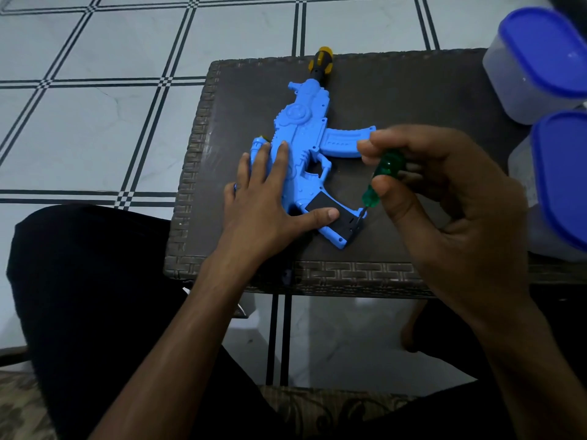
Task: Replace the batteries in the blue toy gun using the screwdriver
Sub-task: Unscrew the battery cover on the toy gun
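Observation:
The blue toy gun (pixel 305 128) lies flat on a dark woven table (pixel 397 100), its yellow-and-black muzzle pointing away from me. My left hand (pixel 266 198) presses flat on the gun's rear body, fingers straight, thumb on the black battery cover (pixel 327 201) of the grip. My right hand (pixel 444 192) pinches a green-handled screwdriver (pixel 381 176). Its tip stands on the lower end of the black grip panel (pixel 357 222).
Two clear plastic containers with blue lids (pixel 540 58) (pixel 562 173) stand at the table's right edge, close to my right hand. My knees in dark trousers sit under the table's near edge. Tiled floor lies beyond the table to the left.

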A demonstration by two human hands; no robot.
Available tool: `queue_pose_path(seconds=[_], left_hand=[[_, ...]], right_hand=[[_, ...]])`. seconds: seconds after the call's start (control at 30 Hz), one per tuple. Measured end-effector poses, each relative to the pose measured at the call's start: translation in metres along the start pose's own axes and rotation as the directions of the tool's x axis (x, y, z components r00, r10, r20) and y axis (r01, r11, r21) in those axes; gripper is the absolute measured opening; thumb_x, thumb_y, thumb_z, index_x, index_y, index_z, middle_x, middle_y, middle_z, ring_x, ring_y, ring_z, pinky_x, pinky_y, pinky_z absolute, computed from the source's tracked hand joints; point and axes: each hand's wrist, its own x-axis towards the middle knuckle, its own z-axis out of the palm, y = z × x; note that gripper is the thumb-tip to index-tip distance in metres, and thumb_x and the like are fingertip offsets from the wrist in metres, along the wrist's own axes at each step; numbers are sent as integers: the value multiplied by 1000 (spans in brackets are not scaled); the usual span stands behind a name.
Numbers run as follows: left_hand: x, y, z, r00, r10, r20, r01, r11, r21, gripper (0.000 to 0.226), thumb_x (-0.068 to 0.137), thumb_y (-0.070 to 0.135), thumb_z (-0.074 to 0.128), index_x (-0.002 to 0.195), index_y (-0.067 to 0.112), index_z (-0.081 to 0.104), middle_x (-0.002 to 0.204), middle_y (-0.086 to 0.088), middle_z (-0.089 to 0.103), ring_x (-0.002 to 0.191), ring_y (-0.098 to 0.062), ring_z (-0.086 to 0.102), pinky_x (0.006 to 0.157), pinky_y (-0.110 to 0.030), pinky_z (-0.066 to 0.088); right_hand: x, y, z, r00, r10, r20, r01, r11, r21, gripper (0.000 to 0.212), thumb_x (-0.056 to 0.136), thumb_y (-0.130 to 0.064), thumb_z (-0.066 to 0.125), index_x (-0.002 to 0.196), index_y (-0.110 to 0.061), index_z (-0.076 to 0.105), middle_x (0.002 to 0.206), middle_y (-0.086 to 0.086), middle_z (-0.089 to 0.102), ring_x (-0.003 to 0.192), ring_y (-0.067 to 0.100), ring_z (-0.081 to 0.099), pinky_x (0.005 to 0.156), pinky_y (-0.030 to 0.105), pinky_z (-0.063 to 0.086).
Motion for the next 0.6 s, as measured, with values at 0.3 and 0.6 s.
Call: queue_pose_path(seconds=[0.3, 0.6], left_hand=[[-1, 1, -2, 1000, -5, 14, 5, 1000, -1, 128, 48, 100, 30, 155, 37, -2, 165, 6, -5, 151, -21, -7, 117, -53, 11], [-4, 5, -4, 1000, -18, 12, 18, 1000, 1, 126, 52, 96, 38, 155, 36, -1, 165, 5, -7, 151, -22, -9, 119, -53, 11]], right_hand=[[5, 2, 2, 995, -93, 47, 99, 984, -147, 16, 90, -9, 72, 106, -9, 72, 114, 10, 54, 105, 17, 59, 94, 26, 46], [5, 1, 2, 998, -42, 36, 43, 999, -32, 25, 92, -4, 68, 116, -11, 63, 111, 2, 62, 100, 15, 66, 86, 25, 53]])
